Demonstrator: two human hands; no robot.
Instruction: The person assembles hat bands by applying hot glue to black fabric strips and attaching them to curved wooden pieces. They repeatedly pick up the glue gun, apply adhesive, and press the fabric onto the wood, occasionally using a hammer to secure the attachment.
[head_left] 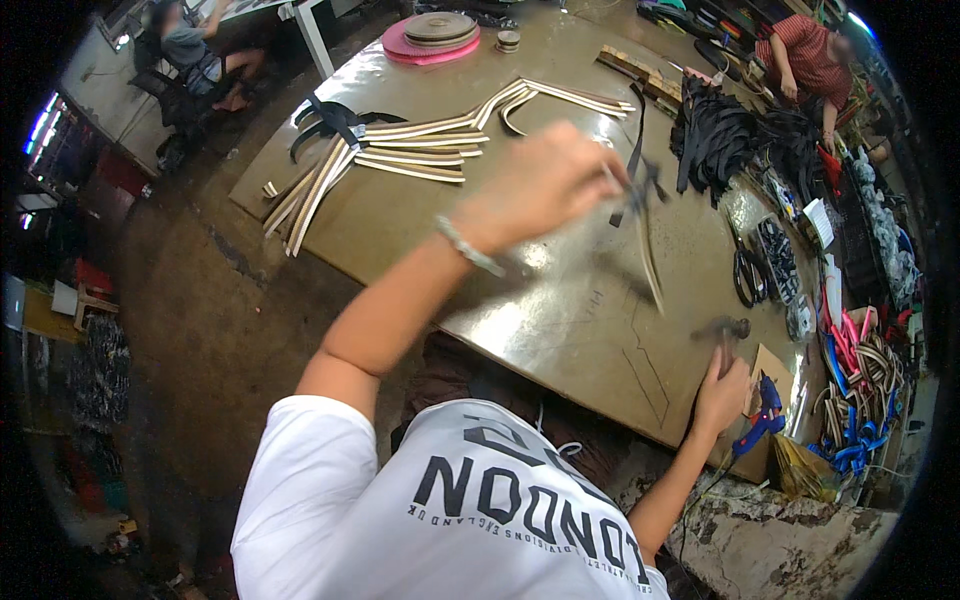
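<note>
Strap (pixel 652 275), striped dark and cream, slanting down from the fingertips of the left hand (pixel 550 185), over the right part of the brown table (pixel 450 240). Left hand raised and blurred, fingers curled together, seemingly pinching the strap's upper end; exact grip too smeared to tell. Pale bracelet (pixel 470 247) around that wrist. Dark bits just beside those fingertips, too blurred to tell whether joined to the strap. Right hand (pixel 720 390) low at the table's near right edge, fingers closed around the handle of a hammer (pixel 738 328), dark head pointing away from the body. Just beside the right hand, a blue glue gun (pixel 768 410) near a piece of cardboard (pixel 768 368). Farther up from the hammer, black-handled scissors (pixel 750 277), then a heap of black straps (pixel 710 140). Across the table to the left, a fanned bunch of striped straps (pixel 420 160); at the far side, a brown roll (pixel 440 28) on top of a pink roll (pixel 400 45). Beyond the black heap, a co-worker in a red top (pixel 810 60), leaning over.
</note>
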